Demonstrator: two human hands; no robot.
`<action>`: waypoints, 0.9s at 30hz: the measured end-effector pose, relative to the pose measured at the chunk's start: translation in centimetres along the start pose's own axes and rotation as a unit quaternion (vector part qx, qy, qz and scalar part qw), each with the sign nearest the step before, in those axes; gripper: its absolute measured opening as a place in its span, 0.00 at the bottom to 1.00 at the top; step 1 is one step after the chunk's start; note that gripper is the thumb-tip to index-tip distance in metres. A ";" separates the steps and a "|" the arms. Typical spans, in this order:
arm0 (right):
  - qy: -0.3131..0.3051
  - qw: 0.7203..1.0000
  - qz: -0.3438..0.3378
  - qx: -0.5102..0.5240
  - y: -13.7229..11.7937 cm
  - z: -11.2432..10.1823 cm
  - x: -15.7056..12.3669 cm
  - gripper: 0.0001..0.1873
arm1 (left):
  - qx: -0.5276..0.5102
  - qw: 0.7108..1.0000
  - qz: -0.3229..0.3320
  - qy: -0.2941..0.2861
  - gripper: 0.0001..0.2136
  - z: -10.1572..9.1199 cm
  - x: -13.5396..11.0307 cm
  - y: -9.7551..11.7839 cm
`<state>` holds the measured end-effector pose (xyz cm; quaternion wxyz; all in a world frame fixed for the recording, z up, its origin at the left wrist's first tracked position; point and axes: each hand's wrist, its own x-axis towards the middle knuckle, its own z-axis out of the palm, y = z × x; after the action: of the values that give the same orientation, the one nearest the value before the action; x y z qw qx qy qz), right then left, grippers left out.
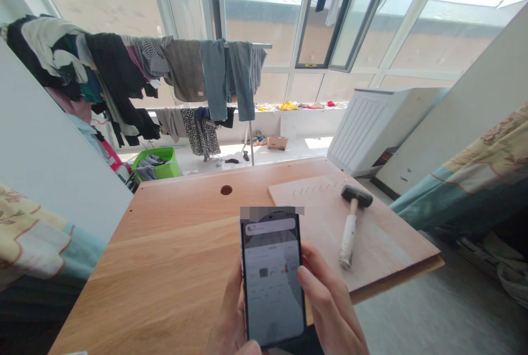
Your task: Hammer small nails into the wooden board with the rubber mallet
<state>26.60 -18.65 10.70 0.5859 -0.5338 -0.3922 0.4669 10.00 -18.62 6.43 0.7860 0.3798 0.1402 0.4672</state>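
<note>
I hold a black smartphone (pixel 271 278) upright over the near edge of a wooden table (pixel 173 256), its screen lit. My left hand (pixel 229 322) wraps its left side from behind. My right hand (pixel 330 305) grips its right side, thumb resting on the screen edge. On the table to the right lies a thin plywood board (pixel 379 239) with a row of nails along its far edge. A hammer (pixel 351 217) with a black head and pale handle rests on that board, beyond my right hand.
A round hole (pixel 226 190) sits in the tabletop near its far edge. Behind stand a clothes rack (pixel 165 75) full of laundry, a green basket (pixel 159 164), a white radiator-like unit (pixel 371 124) and large windows. Patterned fabric (pixel 478 179) flanks the table.
</note>
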 end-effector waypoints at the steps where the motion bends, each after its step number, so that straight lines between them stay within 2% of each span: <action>1: -0.009 1.000 -0.001 -0.004 -0.1 0.1 0.1 0.27 | 0.000 1.000 -0.002 0.000 0.35 0.0 0.0 0.0; 5: -0.037 0.999 -0.007 -0.021 -0.6 0.4 0.3 0.26 | 0.003 1.000 0.000 -0.002 0.37 0.1 0.0 0.0; 11: 0.029 1.000 -0.004 0.004 1.6 -0.5 -0.6 0.26 | 0.000 1.000 0.017 -0.012 0.36 0.8 0.1 0.1; 16: 0.019 1.000 0.013 0.006 3.2 -1.1 -0.4 0.30 | -0.010 1.000 0.025 -0.005 0.40 1.3 0.5 0.4; 24: 0.020 0.999 0.022 0.025 3.0 -0.7 -0.2 0.32 | -0.004 0.999 0.033 -0.004 0.37 1.4 0.6 0.4; 27: 0.003 1.000 0.016 0.022 2.8 -0.8 -0.1 0.32 | -0.004 1.000 0.030 -0.005 0.37 1.5 0.6 0.6</action>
<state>26.97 -18.99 7.83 0.5916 -0.5282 -0.3714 0.4828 10.83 -18.70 7.97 0.7738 0.3831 0.1229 0.4892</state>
